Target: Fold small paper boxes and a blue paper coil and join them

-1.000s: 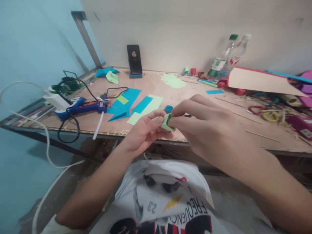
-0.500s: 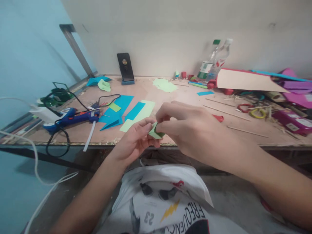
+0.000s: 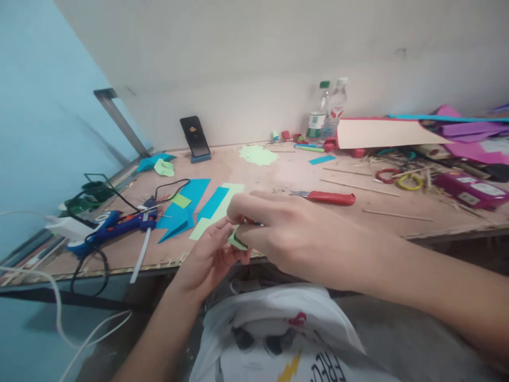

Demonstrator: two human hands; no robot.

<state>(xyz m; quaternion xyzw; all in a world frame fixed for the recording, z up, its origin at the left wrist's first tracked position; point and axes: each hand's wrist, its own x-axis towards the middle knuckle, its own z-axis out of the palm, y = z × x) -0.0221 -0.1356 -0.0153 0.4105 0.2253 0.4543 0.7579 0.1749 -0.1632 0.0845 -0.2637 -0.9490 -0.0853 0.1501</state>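
Note:
A small piece of folded light-green paper [image 3: 237, 240] is held just over the bench's front edge. My left hand [image 3: 212, 252] pinches it from the left between thumb and fingers. From the right, my right hand [image 3: 284, 228] reaches over with bent fingers closed on the paper's upper right side, hiding much of it. Behind my right hand lies a red-handled knife [image 3: 330, 197]. Blue paper strips [image 3: 213, 202] and a light-green sheet [image 3: 204, 227] lie on the bench beyond my left hand.
At left a blue glue gun [image 3: 131, 222] rests with its cable and a white glue stick. A phone [image 3: 194, 137] stands at the back. Two plastic bottles [image 3: 317, 119] are by the wall. Scissors [image 3: 409, 180], thin sticks [image 3: 360, 187] and a purple box [image 3: 471, 190] lie right.
The view has tilted and turned, so the bench sits lower in the picture. Both hands have shifted left over it with the green paper, uncovering the red-handled knife.

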